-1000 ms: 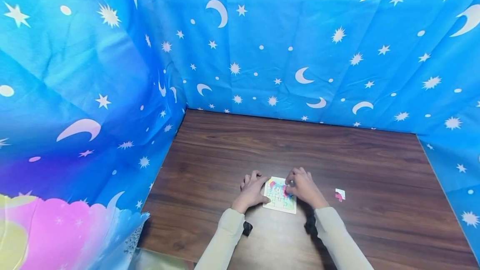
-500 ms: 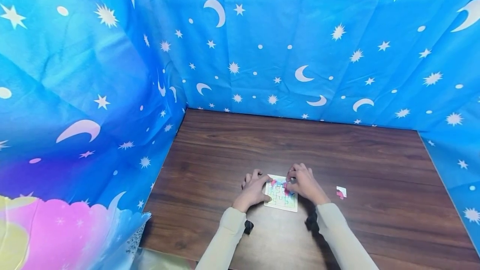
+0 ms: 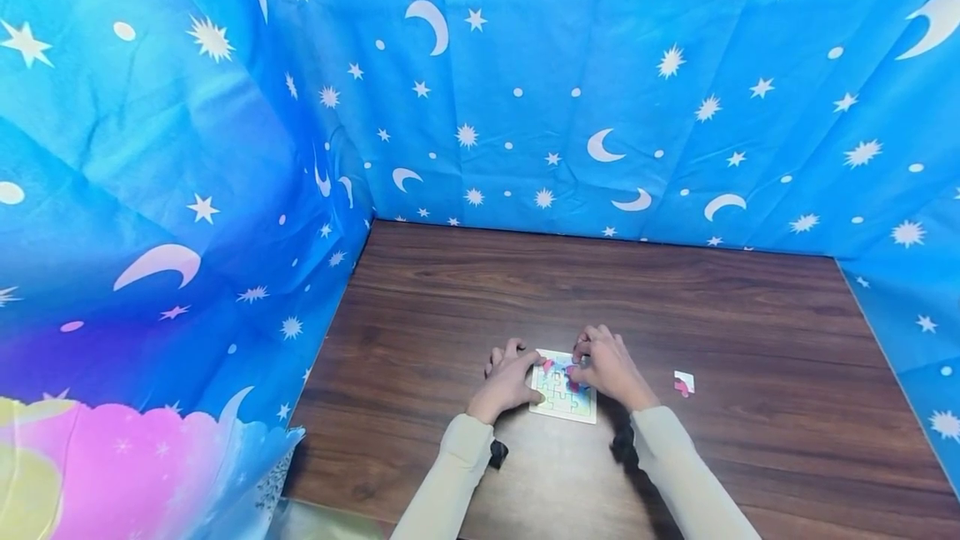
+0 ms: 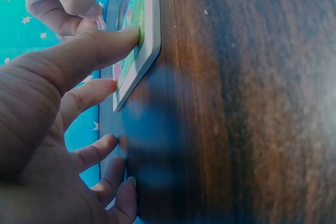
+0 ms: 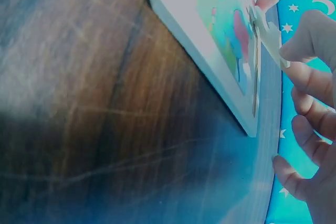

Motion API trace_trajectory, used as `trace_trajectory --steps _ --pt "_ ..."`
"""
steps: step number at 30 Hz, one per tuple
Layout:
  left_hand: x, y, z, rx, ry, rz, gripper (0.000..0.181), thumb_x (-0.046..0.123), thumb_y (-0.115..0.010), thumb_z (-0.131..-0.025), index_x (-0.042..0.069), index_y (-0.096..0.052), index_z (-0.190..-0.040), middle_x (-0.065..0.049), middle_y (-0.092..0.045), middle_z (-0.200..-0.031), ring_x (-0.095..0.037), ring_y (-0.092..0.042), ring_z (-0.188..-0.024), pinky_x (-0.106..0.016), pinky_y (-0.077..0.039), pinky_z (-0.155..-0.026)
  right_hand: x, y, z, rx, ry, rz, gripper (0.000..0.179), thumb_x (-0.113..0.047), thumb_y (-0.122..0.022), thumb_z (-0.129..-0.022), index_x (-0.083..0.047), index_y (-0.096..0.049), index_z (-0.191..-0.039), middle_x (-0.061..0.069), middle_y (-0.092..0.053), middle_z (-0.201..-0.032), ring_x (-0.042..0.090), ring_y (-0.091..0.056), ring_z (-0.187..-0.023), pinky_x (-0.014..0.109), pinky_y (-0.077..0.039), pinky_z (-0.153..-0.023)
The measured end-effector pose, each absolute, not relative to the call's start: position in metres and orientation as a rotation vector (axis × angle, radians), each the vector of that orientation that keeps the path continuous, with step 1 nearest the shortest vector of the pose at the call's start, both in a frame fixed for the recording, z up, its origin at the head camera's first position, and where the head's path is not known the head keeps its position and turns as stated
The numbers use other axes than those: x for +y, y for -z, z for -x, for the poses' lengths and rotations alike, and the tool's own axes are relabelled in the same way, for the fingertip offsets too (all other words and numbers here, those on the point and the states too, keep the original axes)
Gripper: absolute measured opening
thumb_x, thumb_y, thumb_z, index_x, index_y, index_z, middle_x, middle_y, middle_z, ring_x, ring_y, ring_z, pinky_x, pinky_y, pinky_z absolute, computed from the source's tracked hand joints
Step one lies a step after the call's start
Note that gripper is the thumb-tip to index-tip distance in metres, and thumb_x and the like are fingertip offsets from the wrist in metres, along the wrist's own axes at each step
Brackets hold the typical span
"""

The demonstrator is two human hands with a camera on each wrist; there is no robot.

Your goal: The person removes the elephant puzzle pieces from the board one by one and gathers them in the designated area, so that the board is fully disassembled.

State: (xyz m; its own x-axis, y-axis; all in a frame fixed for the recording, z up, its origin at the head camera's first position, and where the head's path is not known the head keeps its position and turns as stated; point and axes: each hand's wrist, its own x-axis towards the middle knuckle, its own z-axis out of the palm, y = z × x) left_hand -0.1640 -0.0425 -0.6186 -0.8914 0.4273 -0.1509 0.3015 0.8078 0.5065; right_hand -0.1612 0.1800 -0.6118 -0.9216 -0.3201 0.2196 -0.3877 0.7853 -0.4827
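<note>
A small jigsaw puzzle in a pale frame lies flat on the table, some of its pieces in place. My left hand rests at its left side. In the left wrist view the thumb presses on the puzzle's face and the index fingertip touches the frame's edge, while the other fingers spread onto the table. Over the puzzle's upper right part, my right hand pinches a puzzle piece between thumb and finger. The right wrist view has this piece tilted above the frame. Its printed side is hidden there.
Another loose puzzle piece, white and pink, lies on the brown wooden table to the right. A blue cloth with moons and stars hangs behind the table and at its sides.
The head view has shifted slightly. Both hands keep to the same places at the puzzle, the right one still pinching the piece; its fingers have moved only a little.
</note>
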Motion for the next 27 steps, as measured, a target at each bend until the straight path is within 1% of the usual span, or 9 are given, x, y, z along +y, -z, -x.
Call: trace_trajectory --steps 4,8,14,18,22,25,27 --pt "-0.041 0.618 0.163 2.731 -0.692 -0.565 0.058 0.030 -0.088 -0.073 0.026 -0.068 -0.127 -0.012 -0.041 -0.145 -0.038 -0.039 -0.116 -0.054 -0.037 -0.088 0.181 0.611 0.160 -2.890 -0.849 -0.504 0.024 -0.022 -0.087 -0.067 -0.020 -0.063 -0.065 -0.005 -0.054 -0.087 0.021 -0.048 -0.086 0.045 -0.039 -0.075" --pt "-0.040 0.617 0.163 2.728 -0.671 -0.565 0.058 0.031 -0.088 -0.074 0.026 -0.068 -0.128 -0.012 -0.040 -0.146 -0.039 -0.038 -0.117 -0.054 -0.037 -0.089 0.181 0.608 0.162 -2.922 -0.862 -0.483 0.025 -0.022 -0.088 -0.069 -0.020 -0.063 -0.064 -0.003 -0.056 -0.088 0.023 -0.048 -0.088 0.047 -0.040 -0.076" --pt "-0.039 0.618 0.163 2.746 -0.670 -0.578 0.058 0.031 -0.088 -0.074 0.025 -0.068 -0.127 -0.013 -0.041 -0.145 -0.040 -0.039 -0.116 -0.055 -0.037 -0.089 0.184 0.594 0.164 -2.912 -0.857 -0.496 0.026 -0.023 -0.088 -0.070 -0.020 -0.062 -0.066 -0.001 -0.056 -0.092 0.026 -0.047 -0.091 0.050 -0.038 -0.079" --pt "-0.038 0.619 0.162 2.748 -0.669 -0.579 0.057 0.032 -0.089 -0.074 0.025 -0.068 -0.127 -0.013 -0.041 -0.145 -0.040 -0.039 -0.116 -0.054 -0.037 -0.088 0.199 0.594 0.159 -2.880 -0.821 -0.531 0.026 -0.024 -0.088 -0.070 -0.021 -0.062 -0.067 -0.002 -0.056 -0.092 0.024 -0.047 -0.090 0.046 -0.038 -0.077" --pt "-0.039 0.619 0.160 2.750 -0.664 -0.573 0.058 0.033 -0.088 -0.074 0.025 -0.068 -0.128 -0.013 -0.041 -0.145 -0.039 -0.040 -0.115 -0.053 -0.038 -0.086 0.220 0.599 0.152 -2.800 -0.795 -0.563 0.025 -0.018 -0.084 -0.066 -0.023 -0.059 -0.066 -0.002 -0.057 -0.089 0.023 -0.048 -0.086 0.043 -0.039 -0.073" --pt "-0.040 0.619 0.161 2.761 -0.660 -0.581 0.059 0.035 -0.088 -0.074 0.026 -0.067 -0.129 -0.013 -0.041 -0.145 -0.039 -0.040 -0.115 -0.051 -0.038 -0.086 0.234 0.603 0.149 -2.738 -0.800 -0.580 0.022 -0.014 -0.079 -0.062 -0.022 -0.059 -0.066 -0.001 -0.058 -0.088 0.023 -0.049 -0.084 0.046 -0.040 -0.071" --pt "-0.040 0.619 0.161 2.763 -0.671 -0.591 0.059 0.034 -0.088 -0.074 0.025 -0.067 -0.129 -0.014 -0.041 -0.144 -0.039 -0.040 -0.114 -0.052 -0.038 -0.085 0.243 0.605 0.148 -2.707 -0.808 -0.588 0.020 -0.013 -0.078 -0.061 -0.021 -0.061 -0.066 0.000 -0.059 -0.089 0.024 -0.050 -0.085 0.048 -0.041 -0.072"
